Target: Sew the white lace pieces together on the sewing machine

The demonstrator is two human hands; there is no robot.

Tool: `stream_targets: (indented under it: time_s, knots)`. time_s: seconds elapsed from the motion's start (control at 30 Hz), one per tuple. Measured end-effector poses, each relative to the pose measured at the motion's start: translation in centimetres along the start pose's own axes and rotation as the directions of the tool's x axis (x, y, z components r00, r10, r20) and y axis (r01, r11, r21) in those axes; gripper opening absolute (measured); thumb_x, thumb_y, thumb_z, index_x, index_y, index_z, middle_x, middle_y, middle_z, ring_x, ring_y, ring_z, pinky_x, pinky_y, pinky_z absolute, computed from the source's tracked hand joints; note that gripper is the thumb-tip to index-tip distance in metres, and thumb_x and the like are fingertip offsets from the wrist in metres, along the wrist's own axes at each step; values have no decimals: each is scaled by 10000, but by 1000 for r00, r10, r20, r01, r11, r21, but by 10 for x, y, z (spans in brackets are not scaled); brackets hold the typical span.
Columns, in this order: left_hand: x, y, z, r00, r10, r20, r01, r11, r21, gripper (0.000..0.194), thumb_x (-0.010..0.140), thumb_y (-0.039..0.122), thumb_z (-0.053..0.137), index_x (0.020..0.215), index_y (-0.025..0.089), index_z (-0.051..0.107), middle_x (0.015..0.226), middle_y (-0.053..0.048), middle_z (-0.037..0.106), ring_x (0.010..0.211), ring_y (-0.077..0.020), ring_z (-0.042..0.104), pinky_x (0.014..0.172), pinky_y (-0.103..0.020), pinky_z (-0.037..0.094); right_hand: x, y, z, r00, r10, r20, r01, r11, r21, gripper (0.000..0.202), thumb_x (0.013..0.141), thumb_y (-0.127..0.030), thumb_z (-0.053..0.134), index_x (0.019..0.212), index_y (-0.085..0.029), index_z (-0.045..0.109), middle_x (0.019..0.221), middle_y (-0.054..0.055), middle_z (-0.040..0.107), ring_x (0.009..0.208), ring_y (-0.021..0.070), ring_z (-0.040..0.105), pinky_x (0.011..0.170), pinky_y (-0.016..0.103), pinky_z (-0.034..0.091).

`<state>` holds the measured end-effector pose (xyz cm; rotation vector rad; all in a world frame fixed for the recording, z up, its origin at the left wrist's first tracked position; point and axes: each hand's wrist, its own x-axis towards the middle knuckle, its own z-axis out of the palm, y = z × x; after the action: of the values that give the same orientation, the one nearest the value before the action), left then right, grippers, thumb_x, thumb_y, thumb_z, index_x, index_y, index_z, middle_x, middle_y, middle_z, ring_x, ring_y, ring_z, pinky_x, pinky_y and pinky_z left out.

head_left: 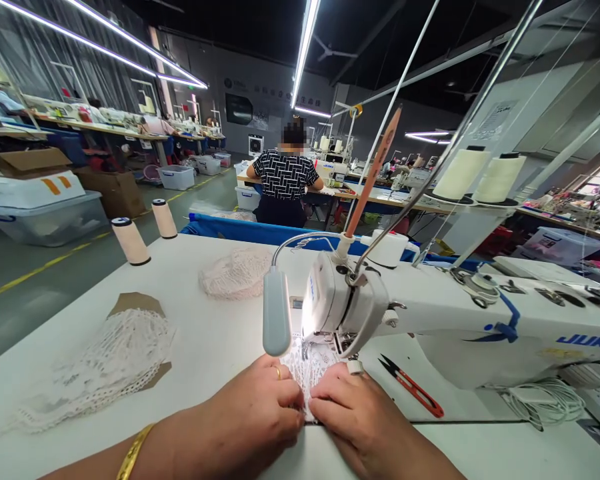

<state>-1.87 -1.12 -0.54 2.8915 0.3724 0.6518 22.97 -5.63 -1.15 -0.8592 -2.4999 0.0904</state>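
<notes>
White lace fabric [307, 373] lies beneath the needle area of a white sewing machine [325, 293], lit by a small grey lamp [277, 313]. My left hand [260, 407], with a ring and a gold bracelet, has its curled fingers closed on the lace's left edge. On the right edge, the bent fingers of my right hand [350, 407] press together on the same lace, close to the presser foot. A white band wraps one right finger. Red thread snips [413, 385] rest on the machine bed, right of my right hand.
More lace [115, 353] lies on brown card at the left, and a lace pile [235, 273] behind. Two thread cones [131, 241] stand at the table's back left edge. A person [287, 173] sits ahead, facing away. Coiled cord [545, 400] is at the right.
</notes>
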Motion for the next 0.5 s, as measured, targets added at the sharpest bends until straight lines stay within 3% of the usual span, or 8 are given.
stream_targets:
  time_s: [0.27, 0.5]
  knots:
    - [0, -12, 0, 998, 6, -67, -3, 999, 40, 146, 917, 77, 635, 941, 212, 686, 877, -4, 736, 764, -198, 655, 758, -395, 423, 0, 5, 7, 998, 31, -63, -34, 998, -49, 371, 930, 3, 512, 1189, -203, 680, 1012, 68, 760, 891, 245, 655, 721, 344, 470]
    - [1, -22, 4, 997, -51, -65, 57, 994, 88, 127, 862, 91, 676, 806, 206, 674, 937, -29, 772, 773, -208, 659, 830, -390, 483, 4, 10, 16, 990, 96, -102, -108, 987, -123, 398, 907, 9, 528, 1182, -217, 706, 1073, 86, 778, 948, 257, 690, 797, 368, 556]
